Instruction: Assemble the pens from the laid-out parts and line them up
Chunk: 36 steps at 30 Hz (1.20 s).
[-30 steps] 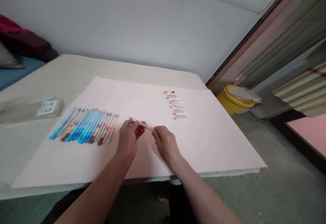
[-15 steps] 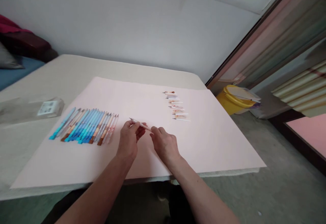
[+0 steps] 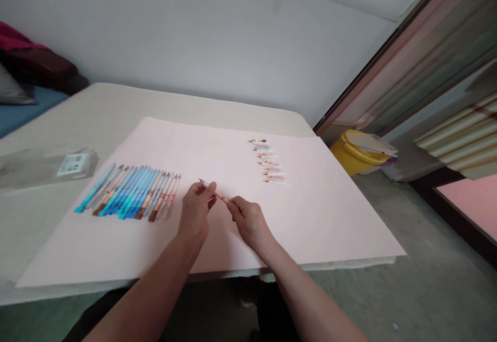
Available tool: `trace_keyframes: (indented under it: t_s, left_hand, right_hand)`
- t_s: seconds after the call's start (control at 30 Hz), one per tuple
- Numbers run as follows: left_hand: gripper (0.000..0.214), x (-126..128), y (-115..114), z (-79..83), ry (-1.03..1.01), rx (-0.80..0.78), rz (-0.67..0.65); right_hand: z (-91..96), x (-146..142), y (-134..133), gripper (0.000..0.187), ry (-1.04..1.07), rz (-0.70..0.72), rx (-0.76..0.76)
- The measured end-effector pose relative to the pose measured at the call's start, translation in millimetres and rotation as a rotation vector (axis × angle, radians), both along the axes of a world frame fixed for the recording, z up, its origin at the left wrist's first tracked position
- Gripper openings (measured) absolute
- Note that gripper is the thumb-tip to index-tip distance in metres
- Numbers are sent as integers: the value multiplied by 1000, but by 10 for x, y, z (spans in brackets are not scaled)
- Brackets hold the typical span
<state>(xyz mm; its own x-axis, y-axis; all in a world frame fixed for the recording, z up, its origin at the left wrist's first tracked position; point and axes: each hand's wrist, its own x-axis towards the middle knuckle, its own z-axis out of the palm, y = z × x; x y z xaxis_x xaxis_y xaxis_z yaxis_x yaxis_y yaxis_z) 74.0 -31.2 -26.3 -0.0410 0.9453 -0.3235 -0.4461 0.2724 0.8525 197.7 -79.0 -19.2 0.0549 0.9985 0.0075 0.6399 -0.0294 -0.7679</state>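
Clear plastic packet (image 3: pixel 42 171), one, lying flat on the cream table (image 3: pixel 174 102) at far left; white label (image 3: pixel 72 165) on its right end; contents, if any, cannot be made out.
Row of pens (image 3: pixel 132 191), blue, brown, grey and pinkish, side by side on the pale pink sheet (image 3: pixel 330 217).
Left hand (image 3: pixel 195 210): forearm angled up from below, thumb and fingers pinching the shaft of a slim white pen (image 3: pixel 218 194), red-marked, raised over the sheet between the hands, its dark tip up and left.
Right hand (image 3: pixel 250 221): forearm slanting in, knuckles up, fingertips closed on the pen's lower end.
Column of white rods and patterned pieces (image 3: pixel 276 182), beyond the right hand, well apart from the row; plain sheet between.
Sheet: near edge along the table's front, under both forearms; bare room rightward to its slanting right edge.
Yellow bucket (image 3: pixel 347 156), on the floor, flat board on top; interior hidden.
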Motion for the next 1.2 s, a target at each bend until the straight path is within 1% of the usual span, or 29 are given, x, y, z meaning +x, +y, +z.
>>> trace_keyframes:
  t_s: [0.07,0.13,0.2,0.27,0.43,0.57,0.67,0.73,0.93,1.1,1.2]
  left_hand:
    - [22,-14,12,-18,3,-11,15]
    - [17,-27,19,-20,-38,-30,-2]
    - [20,-35,21,-8,-90,-44,-27]
    - [26,-37,23,6,-125,-54,-34]
    - [19,-35,30,17,-123,-55,-19]
    - [20,-51,45,10,-104,-56,24]
    - [25,-65,58,5,-161,-64,6]
    - [27,-69,61,0,-172,-73,-3]
    - [25,-65,59,-24,-100,-52,26]
    - [33,-76,65,9,-188,-19,12]
    - [34,-74,64,40,-192,-48,19]
  right_hand:
    - [13,-3,-3,31,67,13,-20]
    - [16,2,1,34,135,13,-40]
    - [8,10,10,35,180,-5,-51]
    - [-1,16,17,35,194,-25,-53]
    - [-20,7,13,35,211,-10,-66]
    - [-58,8,19,30,323,-8,-157]
    - [-78,21,36,28,436,-18,-236]
    - [-79,25,46,27,484,-31,-263]
    - [-30,3,36,26,555,-30,-295]
    - [33,-6,36,23,647,-54,-340]
    - [48,-5,43,23,671,-69,-333]
